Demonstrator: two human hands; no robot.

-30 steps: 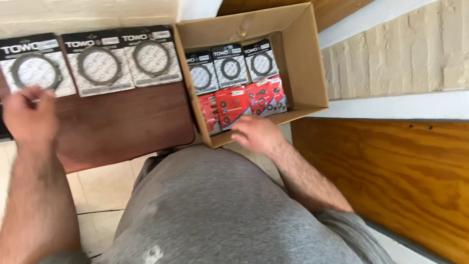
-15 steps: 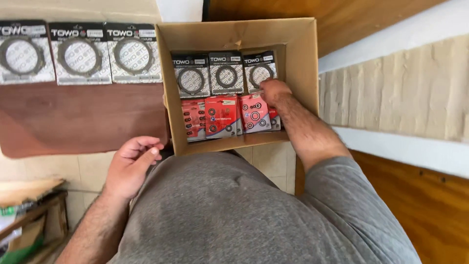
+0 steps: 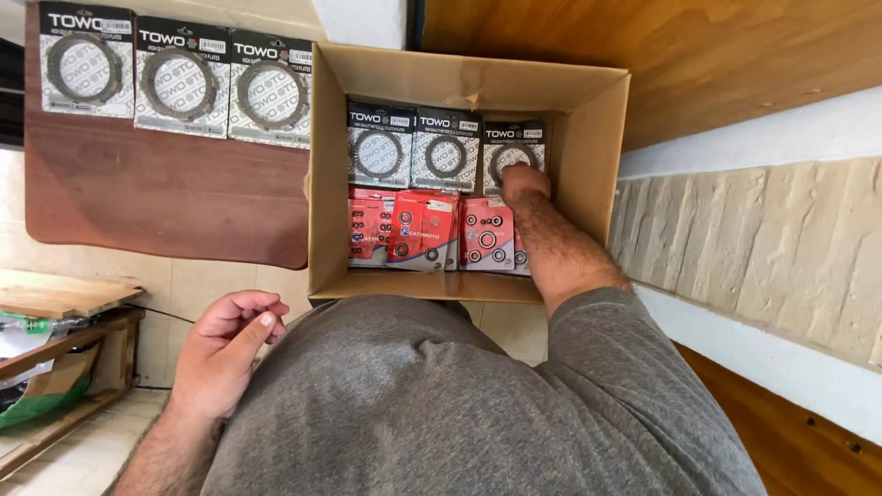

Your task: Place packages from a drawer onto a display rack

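An open brown cardboard box (image 3: pixel 588 156) stands on the floor in front of the person, its flaps up. Inside, along the far wall, three black-and-white flat packs showing dark rings stand side by side: the left pack (image 3: pixel 378 147), the middle pack (image 3: pixel 446 152) and the right pack (image 3: pixel 514 142). Nearer the person, a row of red blister packs of small rings and seals (image 3: pixel 409 230) fills the front of the box.

The right hand (image 3: pixel 524 184) reaches down into the box at its right side, knuckles up, fingers curled onto the lower edge of the right pack; whether they grip it or only touch it cannot be told.

The left hand (image 3: pixel 225 344) hangs outside the box, near its front left corner, loosely half-closed with the thumb against the forefinger, holding nothing.

To the left of the box, three larger black-and-white ring packs (image 3: pixel 179 78) lie in a row on a dark brown wooden board (image 3: pixel 156 202).
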